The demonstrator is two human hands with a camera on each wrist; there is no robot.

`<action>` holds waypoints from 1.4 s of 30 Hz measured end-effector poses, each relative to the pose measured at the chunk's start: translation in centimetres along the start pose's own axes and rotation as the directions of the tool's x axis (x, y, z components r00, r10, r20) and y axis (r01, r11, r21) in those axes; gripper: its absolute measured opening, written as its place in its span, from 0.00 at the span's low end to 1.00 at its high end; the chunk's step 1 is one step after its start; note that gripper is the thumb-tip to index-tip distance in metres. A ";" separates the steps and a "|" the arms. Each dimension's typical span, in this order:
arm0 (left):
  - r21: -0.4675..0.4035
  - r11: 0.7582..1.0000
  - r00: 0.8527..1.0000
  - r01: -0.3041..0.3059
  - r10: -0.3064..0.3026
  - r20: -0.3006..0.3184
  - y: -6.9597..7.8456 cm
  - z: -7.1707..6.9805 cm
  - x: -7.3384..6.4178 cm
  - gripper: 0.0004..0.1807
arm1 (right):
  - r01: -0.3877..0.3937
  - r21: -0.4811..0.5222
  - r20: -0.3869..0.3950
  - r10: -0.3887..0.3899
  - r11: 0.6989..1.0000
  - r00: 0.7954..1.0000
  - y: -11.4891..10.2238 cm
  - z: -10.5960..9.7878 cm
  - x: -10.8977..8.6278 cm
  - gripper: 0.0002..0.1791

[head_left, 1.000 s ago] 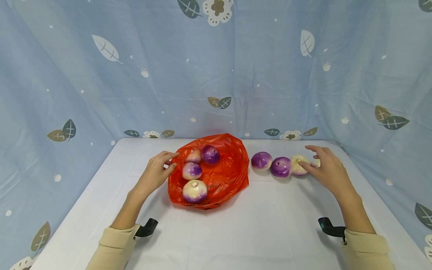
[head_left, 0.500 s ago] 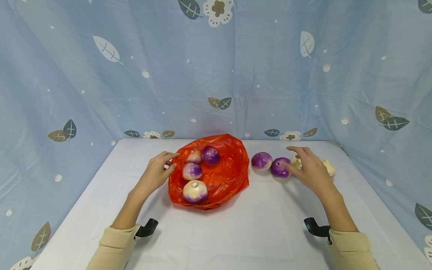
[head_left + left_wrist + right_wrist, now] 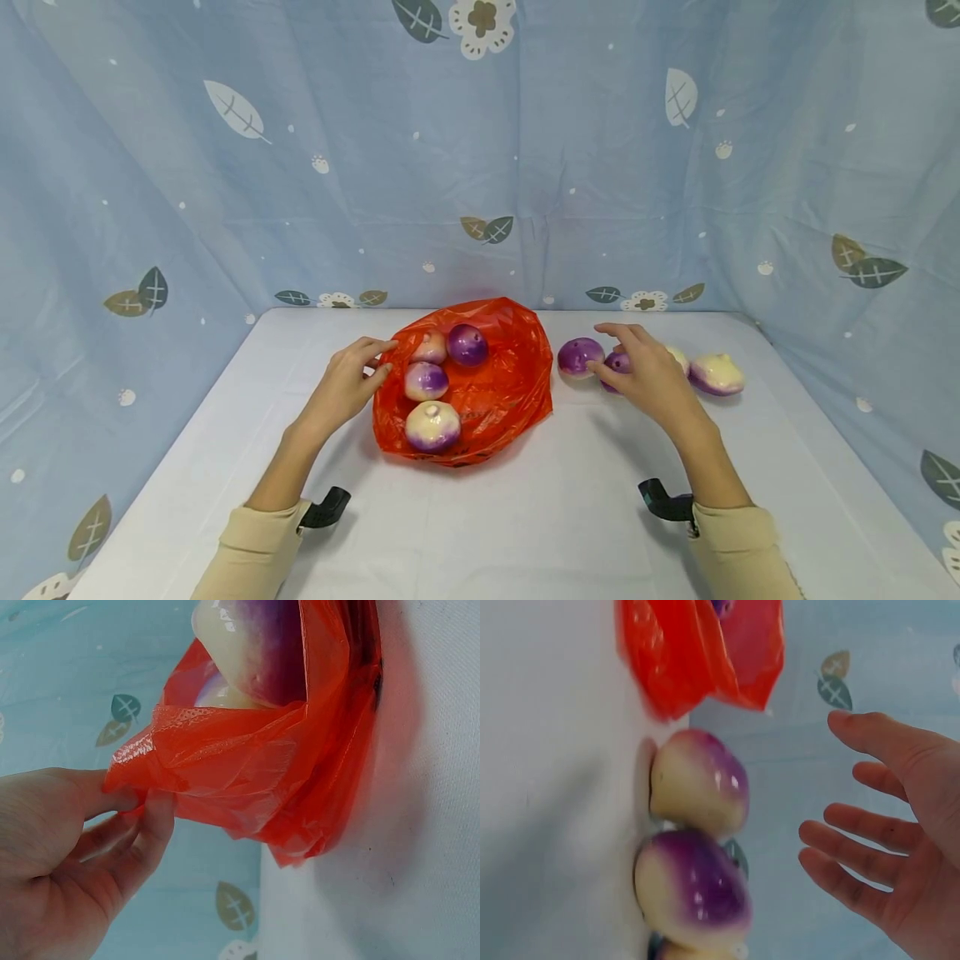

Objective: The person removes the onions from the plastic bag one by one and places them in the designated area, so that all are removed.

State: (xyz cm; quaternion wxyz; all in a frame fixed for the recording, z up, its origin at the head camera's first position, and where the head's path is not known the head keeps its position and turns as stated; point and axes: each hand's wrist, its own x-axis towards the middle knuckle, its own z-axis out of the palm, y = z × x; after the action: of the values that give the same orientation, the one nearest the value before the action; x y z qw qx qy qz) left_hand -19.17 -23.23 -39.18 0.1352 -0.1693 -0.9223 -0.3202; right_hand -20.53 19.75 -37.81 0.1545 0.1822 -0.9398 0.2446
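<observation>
My left hand (image 3: pixel 348 379) pinches the rim of a red plastic bag (image 3: pixel 513 371) between thumb and fingers, as the left wrist view (image 3: pixel 225 765) confirms. Several purple-and-white turnips lie inside the bag, among them a pale-topped turnip (image 3: pixel 433 426) at its near side and a dark purple turnip (image 3: pixel 467 344) farther back. Right of the bag, more turnips stand in a row. My right hand (image 3: pixel 648 372), fingers spread and holding nothing, hovers over this row. Its thumb is nearest the leftmost turnip (image 3: pixel 576 357); the hand partly covers the two middle ones. The rightmost turnip (image 3: pixel 717 375) shows fully.
A white cloth covers the table (image 3: pixel 480 533). Blue curtain (image 3: pixel 420 167) with leaf and flower prints hangs behind and along both sides. Black camera mounts, such as the mount (image 3: pixel 666 502) on the right wrist, stick out from the cuffs.
My right hand has moved left along the row, from the turnips at the right end toward the one nearest the bag. The left hand, bag and turnips stay in place.
</observation>
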 end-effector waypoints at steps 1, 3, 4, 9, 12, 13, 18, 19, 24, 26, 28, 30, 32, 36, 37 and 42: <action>-0.003 1.000 1.000 0.000 0.000 0.001 0.0 0.0 0.0 0.19 | 0.005 0.009 0.006 -0.005 1.000 1.000 -0.3 0.1 0.1 0.32; -0.005 1.000 1.000 0.001 -0.001 0.002 0.0 0.0 0.0 0.19 | 0.010 0.013 0.022 -0.010 1.000 1.000 -1.0 0.4 0.4 0.32; -0.006 1.000 1.000 0.001 -0.001 0.002 0.0 0.0 0.0 0.19 | 0.015 0.013 0.029 -0.016 1.000 0.999 -1.4 0.5 0.6 0.33; -0.006 1.000 1.000 0.002 -0.002 0.000 -0.1 0.0 0.0 0.19 | 0.038 0.017 0.056 -0.039 0.999 0.998 -2.7 1.3 1.2 0.33; -0.006 1.000 1.000 0.003 -0.003 0.000 -0.1 0.0 0.0 0.19 | 0.061 0.037 0.061 -0.063 0.997 0.996 -3.3 1.8 1.5 0.32; -0.007 1.000 1.000 0.003 -0.003 0.000 -0.1 0.0 0.0 0.19 | 0.069 0.044 0.059 -0.072 0.997 0.996 -3.5 2.0 1.5 0.32; -0.009 1.000 1.000 -0.001 0.001 0.001 -0.2 0.0 0.0 0.19 | 0.106 0.080 0.054 -0.111 0.991 0.992 -4.5 2.6 1.9 0.30; -0.009 1.000 1.000 -0.001 0.001 0.001 -0.2 0.0 0.0 0.19 | 0.109 0.081 0.056 -0.114 0.991 0.992 -4.7 2.7 1.9 0.30; -0.009 1.000 1.000 0.000 0.000 0.002 -0.2 -0.1 0.1 0.19 | 0.111 0.067 0.076 -0.116 0.992 0.990 -5.7 3.3 2.2 0.30; -0.009 1.000 1.000 0.002 -0.002 0.002 -0.2 -0.1 0.0 0.19 | 0.111 0.053 0.084 -0.115 0.992 0.990 -5.9 3.5 2.3 0.30; -0.010 1.000 1.000 -0.001 0.001 -0.001 -0.3 -0.1 0.0 0.19 | 0.107 0.046 0.093 -0.111 0.993 0.990 -6.1 3.8 2.4 0.30; -0.010 1.000 1.000 -0.006 0.006 -0.005 -0.3 -0.1 0.1 0.19 | 0.103 0.044 0.100 -0.106 0.994 0.989 -6.3 3.9 2.3 0.30; -0.011 1.000 1.000 -0.014 0.014 -0.012 -0.3 0.0 0.1 0.19 | 0.099 0.043 0.104 -0.103 0.994 0.989 -6.4 4.1 2.2 0.30; -0.007 1.000 0.999 -0.029 0.029 -0.019 -0.5 0.1 0.2 0.19 | 0.105 0.037 0.116 -0.109 0.994 0.987 -6.6 4.4 2.1 0.30; -0.005 0.999 0.999 -0.033 0.032 -0.021 -0.6 0.1 0.3 0.19 | 0.109 0.031 0.118 -0.112 0.994 0.987 -6.7 4.5 2.0 0.30; -0.004 0.999 0.999 -0.039 0.039 -0.028 -1.1 0.1 0.7 0.19 | 0.121 0.029 0.132 -0.123 0.992 0.984 -7.1 4.8 1.9 0.30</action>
State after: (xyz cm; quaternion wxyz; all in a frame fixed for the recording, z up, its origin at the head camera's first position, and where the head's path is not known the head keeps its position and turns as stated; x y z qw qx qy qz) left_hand -20.28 -23.82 -39.54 0.1540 -0.1832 -0.9159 -0.3221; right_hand -20.18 11.00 -38.21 0.1040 0.2570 -0.9325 0.2316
